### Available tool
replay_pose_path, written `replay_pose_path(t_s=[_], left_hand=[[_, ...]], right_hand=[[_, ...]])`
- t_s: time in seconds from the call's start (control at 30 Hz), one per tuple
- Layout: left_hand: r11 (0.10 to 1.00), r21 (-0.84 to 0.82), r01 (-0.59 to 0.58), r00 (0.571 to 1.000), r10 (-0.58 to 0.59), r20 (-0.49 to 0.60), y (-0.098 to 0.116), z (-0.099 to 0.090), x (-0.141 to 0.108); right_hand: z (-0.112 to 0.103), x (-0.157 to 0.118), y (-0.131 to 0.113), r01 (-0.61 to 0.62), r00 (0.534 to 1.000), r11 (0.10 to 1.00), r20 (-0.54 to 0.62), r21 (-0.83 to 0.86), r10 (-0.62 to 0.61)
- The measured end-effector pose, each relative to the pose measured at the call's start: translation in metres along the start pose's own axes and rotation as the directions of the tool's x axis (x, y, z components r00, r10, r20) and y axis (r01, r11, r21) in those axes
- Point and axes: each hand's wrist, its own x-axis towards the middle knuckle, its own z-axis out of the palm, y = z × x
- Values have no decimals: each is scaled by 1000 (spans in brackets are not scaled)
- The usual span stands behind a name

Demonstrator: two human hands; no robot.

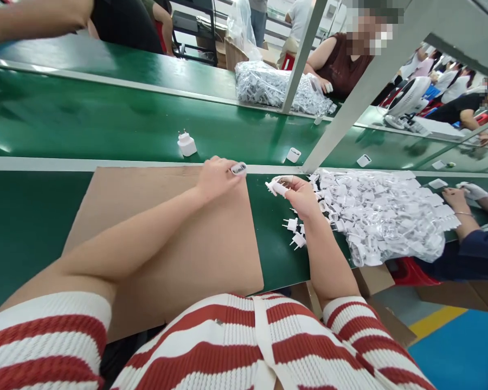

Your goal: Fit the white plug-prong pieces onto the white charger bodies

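Observation:
My left hand (pixel 215 176) holds a small white charger shell (pixel 238 169) by its open end, just above the far edge of a brown cardboard sheet (pixel 166 238). To its right, my right hand (pixel 296 192) pinches a white plug piece (pixel 273 187) with two pins. The two hands are a short gap apart over the green bench (pixel 28 216). A few loose plug pieces (pixel 295 232) lie beside my right wrist.
A clear bag heaped with white parts (pixel 386 216) lies at right. On the green conveyor (pixel 106 119) sit a finished charger (pixel 186 144) and white shells (pixel 293 155). A slanted grey frame post (pixel 350 103) crosses it. Another person's gloved hand (pixel 474 190) rests far right; more people work across the belt.

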Motion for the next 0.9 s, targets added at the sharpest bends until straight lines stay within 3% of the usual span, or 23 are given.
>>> replay_pose_path(t_s=[0.13,0.23,0.33,0.43,0.53,0.6,0.67,0.73,0.9], left_hand=[[991,-67,-120,977,129,168,34,-4,-67],[984,-143,-102,971,130,199,42,-3,-92],[962,-267,-60,978,110,178,35,2,-94],[934,-351,-63,979,126,160,28,8,-89],[926,-367,-87,978,149,146,26,11,-87],[924,-369,-96,977,158,142,26,11,-88],[925,-367,-101,976,163,142,26,12,-88],[928,-359,-102,976,163,144,26,12,-88],[931,-349,-106,976,164,140,26,12,-87]], right_hand=[[13,-11,-7,20,991,998,132,59,-27],[27,-18,-7,61,973,995,216,78,-77],[35,-22,2,249,957,963,178,-102,-229],[34,-27,7,380,925,837,153,-395,-347],[33,-34,3,481,877,670,299,-566,-377],[36,-38,0,567,824,539,429,-623,-370],[42,-40,-1,599,800,443,492,-667,-342],[46,-41,1,582,813,416,491,-699,-313],[44,-40,6,561,827,453,459,-692,-324]])
